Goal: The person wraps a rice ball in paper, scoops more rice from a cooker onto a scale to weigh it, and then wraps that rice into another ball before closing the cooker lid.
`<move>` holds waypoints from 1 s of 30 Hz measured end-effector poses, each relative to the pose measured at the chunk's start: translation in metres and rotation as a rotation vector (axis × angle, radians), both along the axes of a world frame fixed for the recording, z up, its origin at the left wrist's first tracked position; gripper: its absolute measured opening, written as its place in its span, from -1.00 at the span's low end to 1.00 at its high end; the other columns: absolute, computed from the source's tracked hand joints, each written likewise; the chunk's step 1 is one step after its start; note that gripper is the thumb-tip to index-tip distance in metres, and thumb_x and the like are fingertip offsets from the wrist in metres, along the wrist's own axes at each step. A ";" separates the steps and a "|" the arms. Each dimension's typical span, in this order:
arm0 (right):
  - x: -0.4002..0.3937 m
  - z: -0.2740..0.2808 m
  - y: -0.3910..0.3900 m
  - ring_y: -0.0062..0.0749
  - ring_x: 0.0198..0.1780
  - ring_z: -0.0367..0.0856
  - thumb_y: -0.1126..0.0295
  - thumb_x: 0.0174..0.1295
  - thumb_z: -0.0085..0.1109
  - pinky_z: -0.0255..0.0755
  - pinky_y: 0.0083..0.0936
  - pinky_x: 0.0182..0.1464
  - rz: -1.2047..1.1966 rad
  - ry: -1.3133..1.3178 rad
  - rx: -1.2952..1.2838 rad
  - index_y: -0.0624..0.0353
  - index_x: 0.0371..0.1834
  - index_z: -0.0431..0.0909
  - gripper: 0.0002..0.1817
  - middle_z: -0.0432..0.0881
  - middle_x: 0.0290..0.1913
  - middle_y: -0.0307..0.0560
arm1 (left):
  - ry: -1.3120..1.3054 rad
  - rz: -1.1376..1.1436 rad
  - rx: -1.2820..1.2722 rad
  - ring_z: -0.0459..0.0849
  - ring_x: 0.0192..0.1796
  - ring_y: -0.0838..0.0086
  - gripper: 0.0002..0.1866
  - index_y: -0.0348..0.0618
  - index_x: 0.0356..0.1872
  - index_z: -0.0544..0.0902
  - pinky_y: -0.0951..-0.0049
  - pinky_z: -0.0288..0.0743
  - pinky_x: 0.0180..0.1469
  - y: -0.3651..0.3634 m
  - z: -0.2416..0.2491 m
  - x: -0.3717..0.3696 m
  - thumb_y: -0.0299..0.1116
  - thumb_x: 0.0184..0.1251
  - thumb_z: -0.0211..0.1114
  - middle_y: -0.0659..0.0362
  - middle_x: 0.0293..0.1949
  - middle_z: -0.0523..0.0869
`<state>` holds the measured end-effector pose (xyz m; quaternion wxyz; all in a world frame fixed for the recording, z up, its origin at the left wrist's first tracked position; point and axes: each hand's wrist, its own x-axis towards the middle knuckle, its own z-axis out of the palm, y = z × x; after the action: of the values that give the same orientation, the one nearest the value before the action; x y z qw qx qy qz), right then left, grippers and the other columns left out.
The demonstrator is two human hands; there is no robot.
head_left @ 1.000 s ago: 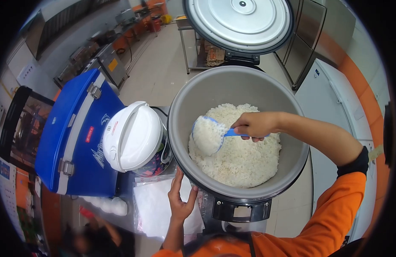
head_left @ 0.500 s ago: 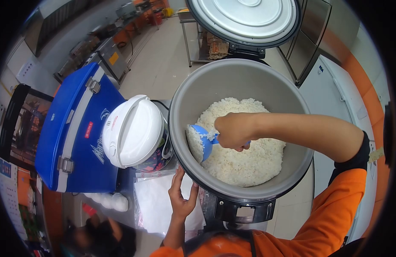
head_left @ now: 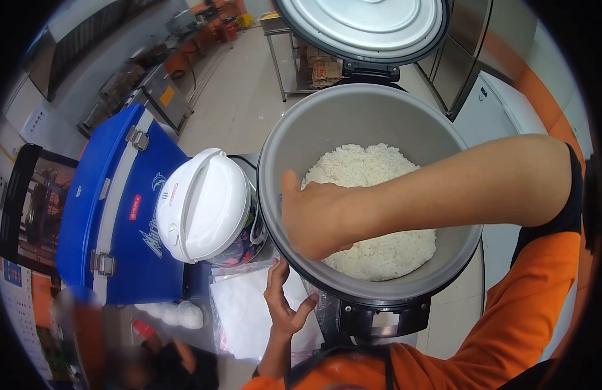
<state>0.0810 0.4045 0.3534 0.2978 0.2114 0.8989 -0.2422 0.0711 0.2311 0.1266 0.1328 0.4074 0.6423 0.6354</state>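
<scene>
A large rice cooker pot (head_left: 284, 123) stands open in front of me, with cooked white rice (head_left: 362, 162) heaped in it. My right hand (head_left: 320, 214) is over the pot's left wall, closed, with its thumb up along the handle side. It grips a blue rice scoop, now almost wholly hidden behind the hand. My left hand (head_left: 286, 305) is against the pot's front-left outer rim. Its fingers are stretched and the thumb stands apart; it holds nothing.
The cooker's raised lid (head_left: 372, 26) stands behind the pot. To the left are a smaller white-lidded rice cooker (head_left: 203, 201) and a blue cooler box (head_left: 112, 214). White sheets (head_left: 245, 305) in plastic lie beside my left hand. Another person (head_left: 177, 364) is at lower left. A white freezer (head_left: 489, 110) stands right.
My right hand has moved left and toward me with the scoop, from over the rice to the pot's left wall, and has turned. The left hand stays by the rim.
</scene>
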 end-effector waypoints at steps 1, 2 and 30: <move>-0.002 0.000 -0.003 0.18 -0.38 0.68 0.60 -0.06 0.16 0.51 -0.23 -0.50 -0.004 -0.018 0.009 0.62 0.10 -0.01 -0.31 0.56 -0.39 0.53 | 0.010 0.007 0.007 0.52 0.23 0.04 -0.20 -0.47 0.25 0.38 0.20 0.30 0.32 0.001 0.001 0.001 -0.40 -0.14 0.43 -0.19 0.11 0.51; -0.004 0.001 -0.005 0.18 -0.37 0.68 0.61 -0.07 0.17 0.51 -0.23 -0.50 -0.005 -0.033 0.020 0.62 0.10 -0.01 -0.30 0.55 -0.38 0.53 | 0.022 0.015 0.016 0.52 0.22 0.04 -0.19 -0.46 0.26 0.38 0.21 0.32 0.30 0.002 0.002 0.001 -0.39 -0.15 0.43 -0.18 0.10 0.51; 0.090 -0.033 0.079 -0.54 -0.65 0.33 0.31 0.48 -0.11 0.14 -0.55 -0.66 -0.601 0.346 -0.217 0.05 -0.05 0.05 -0.78 0.47 -0.53 -0.11 | 0.085 0.056 -0.074 0.22 0.49 0.21 -0.25 -0.38 0.42 0.22 0.24 -0.03 0.49 -0.002 0.030 0.008 -0.50 0.18 0.30 -0.11 0.44 0.27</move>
<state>0.1707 0.4839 0.3204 0.0774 0.3895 0.8027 -0.4450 0.0791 0.2292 0.1570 0.1023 0.4107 0.6816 0.5969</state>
